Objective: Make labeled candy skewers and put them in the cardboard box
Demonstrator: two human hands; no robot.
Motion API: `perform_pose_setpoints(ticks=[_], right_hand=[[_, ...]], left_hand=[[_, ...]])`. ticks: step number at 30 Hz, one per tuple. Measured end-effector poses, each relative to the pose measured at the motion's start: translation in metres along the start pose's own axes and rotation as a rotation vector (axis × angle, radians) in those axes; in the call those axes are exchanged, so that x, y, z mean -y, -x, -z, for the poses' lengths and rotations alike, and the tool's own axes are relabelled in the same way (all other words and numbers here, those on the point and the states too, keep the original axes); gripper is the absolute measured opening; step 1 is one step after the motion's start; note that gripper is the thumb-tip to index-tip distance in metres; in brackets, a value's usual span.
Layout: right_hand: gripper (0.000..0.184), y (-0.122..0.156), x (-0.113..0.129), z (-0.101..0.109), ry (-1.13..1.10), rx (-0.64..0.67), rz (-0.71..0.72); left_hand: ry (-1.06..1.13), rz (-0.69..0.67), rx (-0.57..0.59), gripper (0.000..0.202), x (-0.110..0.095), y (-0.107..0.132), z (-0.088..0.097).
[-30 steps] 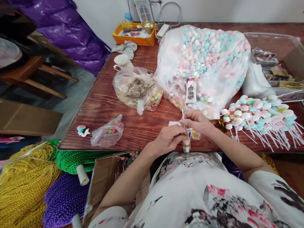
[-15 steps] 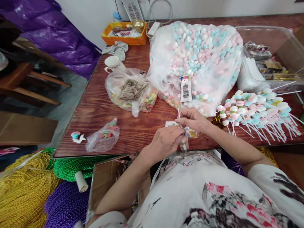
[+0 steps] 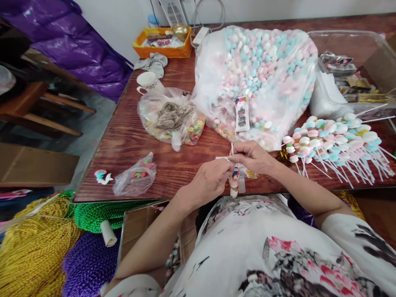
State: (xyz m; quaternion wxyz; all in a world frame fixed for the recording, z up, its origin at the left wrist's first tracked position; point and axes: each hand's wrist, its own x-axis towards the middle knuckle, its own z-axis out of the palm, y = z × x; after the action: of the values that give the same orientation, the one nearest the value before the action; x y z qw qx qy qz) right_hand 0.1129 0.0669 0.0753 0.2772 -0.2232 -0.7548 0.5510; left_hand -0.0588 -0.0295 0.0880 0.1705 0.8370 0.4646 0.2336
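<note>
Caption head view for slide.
Left hand and right hand pinch a candy stick at the table edge near a candy bag.

Looked forward and down from 1 camera worn on the head, over the wearer's own chest. Sat close above the left hand (image 3: 210, 182) and right hand (image 3: 253, 156) at the near edge of the table (image 3: 130, 136); reached the far wall (image 3: 120, 18).

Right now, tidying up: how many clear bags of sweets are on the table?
3: big bag at centre back, medium bag left of it, small bag near the front edge. More may hide at right.
</note>
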Motion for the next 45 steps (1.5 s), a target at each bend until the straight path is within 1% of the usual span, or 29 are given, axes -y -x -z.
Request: perform_pose_setpoints(ticks=[2,4,7,10,12,14,16,18,20,23,24,26,28,29,30,31,32,33,34,35,36,37,39,40,41,42,43,45], right_hand=[[0.034,-0.001,-0.002,-0.003,-0.023,0.009,-0.004],[0.034,-0.001,-0.007,-0.004,-0.066,0.028,-0.025],[0.031,0.002,-0.015,-0.007,-0.125,0.106,-0.067],[0.026,0.006,-0.018,-0.011,-0.160,0.156,-0.023],[0.021,0.008,-0.017,-0.014,-0.210,0.131,0.018],[0.021,0.008,-0.015,-0.017,-0.317,0.039,0.033],[0.033,0.007,-0.015,-0.019,-0.421,-0.077,0.036],[0.043,0.006,-0.015,-0.020,-0.438,-0.135,0.026],[0.044,0.006,-0.017,-0.021,-0.392,-0.121,0.000],[0.043,0.008,-0.020,-0.022,-0.373,-0.073,-0.006],[0.041,0.008,-0.020,-0.021,-0.368,-0.064,0.009],[0.029,0.010,-0.018,-0.020,-0.322,-0.051,0.056],[0.018,0.011,-0.014,-0.020,-0.267,-0.054,0.108],[0.016,0.012,-0.012,-0.020,-0.256,-0.060,0.129],[0.015,0.012,-0.009,-0.021,-0.260,-0.074,0.146],[0.014,0.013,-0.007,-0.023,-0.271,-0.093,0.161],[0.012,0.013,-0.006,-0.026,-0.278,-0.114,0.175],[0.009,0.014,-0.005,-0.029,-0.277,-0.136,0.190],[0.007,0.014,-0.004,-0.031,-0.271,-0.157,0.211],[0.005,0.014,-0.005,-0.034,-0.266,-0.185,0.228],[0.003,0.014,-0.005,-0.035,-0.273,-0.224,0.237],[0.003,0.014,-0.006,-0.036,-0.298,-0.279,0.236],[0.005,0.013,-0.007,-0.033,-0.403,-0.430,0.211],[0.005,0.013,-0.008,-0.031,-0.454,-0.497,0.190],[0.006,0.013,-0.008,-0.028,-0.480,-0.536,0.164],[0.011,0.013,-0.007,-0.027,-0.474,-0.535,0.134],[0.019,0.013,-0.007,-0.027,-0.435,-0.493,0.098],[0.031,0.014,-0.007,-0.030,-0.320,-0.346,0.021]], left_hand=[[-0.062,-0.057,0.002,0.017,0.001,-0.001,0.004],[-0.130,-0.082,-0.025,0.017,0.004,0.000,0.007],[-0.195,-0.076,-0.098,0.014,0.012,0.005,0.011],[-0.196,-0.030,-0.183,0.012,0.019,0.010,0.016],[-0.170,0.000,-0.243,0.011,0.019,0.012,0.018],[-0.128,0.010,-0.294,0.009,0.017,0.011,0.019],[-0.083,0.012,-0.337,0.008,0.015,0.008,0.018],[-0.049,0.013,-0.368,0.008,0.014,0.005,0.018],[-0.036,0.000,-0.384,0.008,0.012,0.003,0.016],[-0.022,-0.068,-0.378,0.010,0.009,0.003,0.014],[-0.007,-0.091,-0.379,0.011,0.007,0.005,0.012],[0.053,-0.115,-0.406,0.012,0.006,0.009,0.008],[0.176,-0.064,-0.484,0.014,0.007,0.014,0.001],[0.267,-0.004,-0.531,0.020,0.007,0.017,-0.003],[0.378,0.070,-0.562,0.030,0.008,0.020,-0.008],[0.504,0.147,-0.559,0.042,0.008,0.022,-0.013],[0.638,0.219,-0.516,0.049,0.008,0.025,-0.019],[0.764,0.279,-0.448,0.050,0.007,0.027,-0.024],[0.874,0.329,-0.383,0.046,0.006,0.029,-0.030],[0.961,0.375,-0.343,0.040,0.006,0.031,-0.034],[1.028,0.425,-0.341,0.035,0.005,0.032,-0.039],[1.077,0.478,-0.377,0.032,0.005,0.033,-0.042],[1.146,0.565,-0.489,0.029,0.005,0.034,-0.048],[1.178,0.589,-0.533,0.029,0.006,0.033,-0.049],[1.208,0.599,-0.570,0.029,0.007,0.032,-0.051],[1.234,0.599,-0.604,0.030,0.007,0.031,-0.051],[1.252,0.593,-0.634,0.031,0.006,0.029,-0.052],[1.243,0.576,-0.669,0.031,0.004,0.024,-0.054]])
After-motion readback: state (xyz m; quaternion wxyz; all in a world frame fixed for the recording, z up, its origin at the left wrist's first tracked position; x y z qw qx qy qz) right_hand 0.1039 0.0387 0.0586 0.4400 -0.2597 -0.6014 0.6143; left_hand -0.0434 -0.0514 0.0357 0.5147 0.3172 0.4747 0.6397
